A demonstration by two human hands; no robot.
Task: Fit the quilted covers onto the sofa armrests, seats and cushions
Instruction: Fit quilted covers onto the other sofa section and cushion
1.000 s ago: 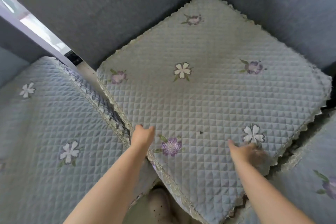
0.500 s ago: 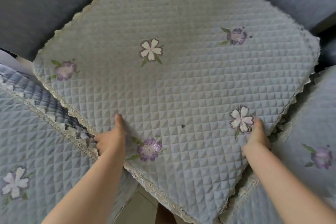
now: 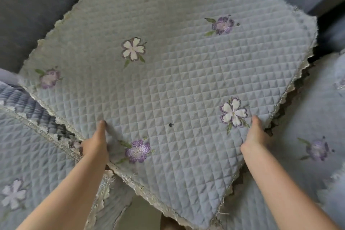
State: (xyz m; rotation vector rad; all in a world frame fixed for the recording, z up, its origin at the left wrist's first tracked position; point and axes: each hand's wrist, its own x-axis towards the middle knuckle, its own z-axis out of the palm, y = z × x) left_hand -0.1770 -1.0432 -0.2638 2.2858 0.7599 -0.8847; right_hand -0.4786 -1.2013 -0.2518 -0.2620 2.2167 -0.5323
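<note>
Nearest, your left hand (image 3: 96, 144) and right hand (image 3: 256, 135) each pinch an edge of the quilted cushion cover (image 3: 168, 80), thumbs on top, while flowered seat covers (image 3: 31, 155) flank it and the grey sofa back (image 3: 37, 5) rises beyond.

Cover (image 3: 168, 80) fills middle, lace edges overlapping neighbour covers left (image 3: 33, 155) and right (image 3: 308, 155). Sofa back (image 3: 37, 5) walls far side. Dark gap (image 3: 298, 87) open along right edge. Narrow floor gap (image 3: 141, 211) between my forearms.
</note>
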